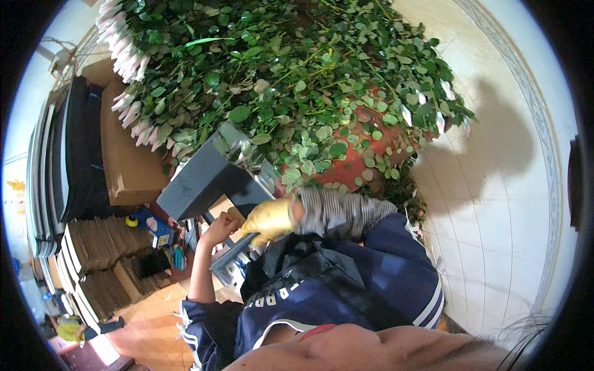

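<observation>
My bare left hand is closed in a fist in front of a dark grey ribbed box-like stand. Close beside it is my right hand, in a yellow glove and slightly blurred, its fingers drawn together and pointing at the left hand. Whatever either hand grips is too small or hidden to make out. A brown cardboard piece shows behind the hands, against the stand. Beyond lies a big heap of leafy rose stems, with pale pink rose buds lined up along its left side.
Red cloth or sheeting shows under the leaves. On the left are stacks of flat cardboard, a brown carton and dark panels. A blue item with a yellow cap sits on the stacks. Another person is far lower left.
</observation>
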The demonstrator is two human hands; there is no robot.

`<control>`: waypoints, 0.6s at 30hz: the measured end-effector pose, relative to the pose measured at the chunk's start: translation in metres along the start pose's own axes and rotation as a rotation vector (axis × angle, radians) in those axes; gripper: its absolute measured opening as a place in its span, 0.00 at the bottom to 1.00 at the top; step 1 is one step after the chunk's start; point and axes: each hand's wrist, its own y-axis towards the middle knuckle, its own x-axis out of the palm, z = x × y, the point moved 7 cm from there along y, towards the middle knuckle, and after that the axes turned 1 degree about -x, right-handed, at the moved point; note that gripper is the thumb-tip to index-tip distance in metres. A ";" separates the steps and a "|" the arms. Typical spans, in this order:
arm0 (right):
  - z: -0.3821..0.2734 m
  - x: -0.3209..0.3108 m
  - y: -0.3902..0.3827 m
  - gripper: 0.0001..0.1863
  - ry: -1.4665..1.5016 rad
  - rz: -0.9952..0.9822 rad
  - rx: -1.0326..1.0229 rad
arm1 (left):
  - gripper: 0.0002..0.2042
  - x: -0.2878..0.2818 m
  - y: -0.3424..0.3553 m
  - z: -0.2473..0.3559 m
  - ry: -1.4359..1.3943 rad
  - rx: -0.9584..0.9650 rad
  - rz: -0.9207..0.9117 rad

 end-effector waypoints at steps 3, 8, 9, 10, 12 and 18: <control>-0.003 0.001 0.000 0.26 -0.155 0.235 -0.091 | 0.23 -0.001 -0.001 0.001 0.035 -0.039 0.059; 0.020 -0.134 -0.076 0.20 0.328 1.005 -0.219 | 0.19 0.018 -0.003 -0.029 -0.208 -0.058 0.116; 0.040 -0.163 -0.088 0.16 -0.092 1.199 -0.194 | 0.19 0.015 0.000 -0.028 -0.182 -0.043 0.136; 0.106 -0.168 -0.074 0.16 -0.275 1.359 -0.039 | 0.19 0.013 -0.001 -0.026 -0.112 -0.011 0.173; 0.187 -0.193 -0.048 0.18 -0.811 0.903 0.747 | 0.19 0.017 -0.003 -0.027 -0.061 -0.059 0.199; 0.264 -0.253 -0.017 0.13 -0.801 0.364 0.941 | 0.22 0.011 0.006 -0.008 -0.015 -0.060 0.223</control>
